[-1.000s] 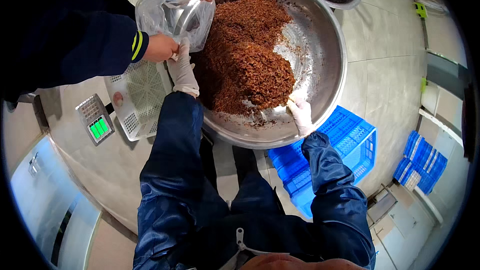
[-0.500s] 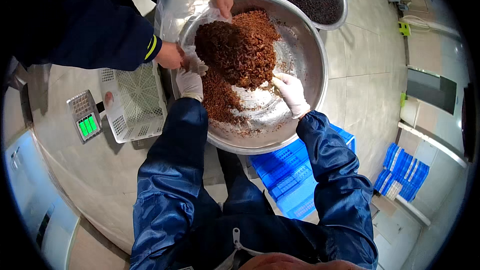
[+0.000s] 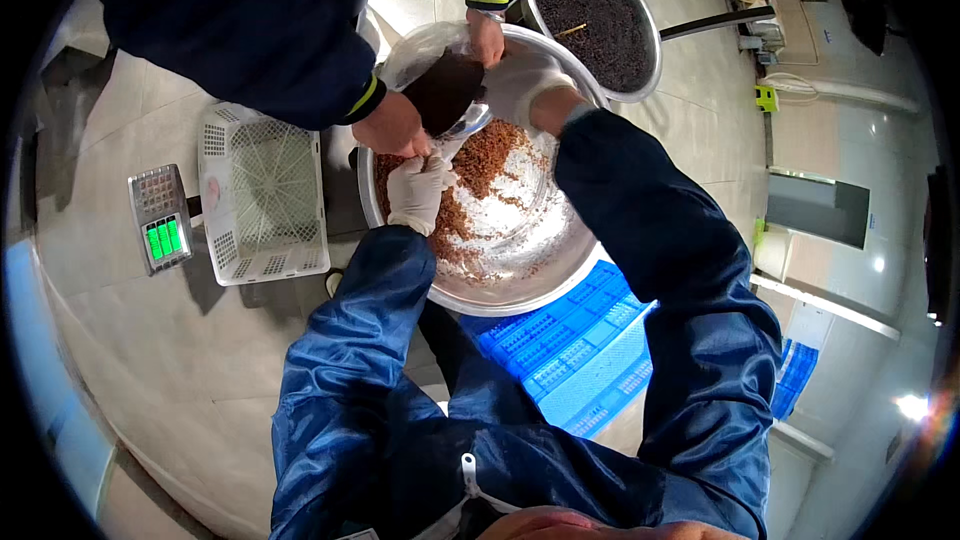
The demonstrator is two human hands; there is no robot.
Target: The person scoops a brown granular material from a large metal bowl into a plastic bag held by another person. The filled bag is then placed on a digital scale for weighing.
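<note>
A large round metal basin (image 3: 520,285) holds loose brown crumbly food (image 3: 485,155), heaped mostly at its left. Over its far side, a dark brown scoop-like vessel (image 3: 447,90) is tipped toward a clear plastic bag (image 3: 425,45). My gloved right hand (image 3: 525,85) is closed at the vessel's right edge; its fingers are partly hidden and slightly blurred. My gloved left hand (image 3: 418,190) pinches the near edge of the bag. A co-worker's hand (image 3: 395,128) touches the bag beside my left hand, and their other hand (image 3: 487,40) grips its far edge.
A second metal basin (image 3: 657,40) with dark granular food and a thin stick stands at the far right. To the left are a white perforated crate (image 3: 322,205) and a scale with a lit green display (image 3: 163,240). Blue crates (image 3: 570,350) stand under the near side of the basin.
My right hand has moved up and away, tipping the heaped brown food toward the bag. The heap on the vessel no longer shows. My left hand stays at the bag's edge.
</note>
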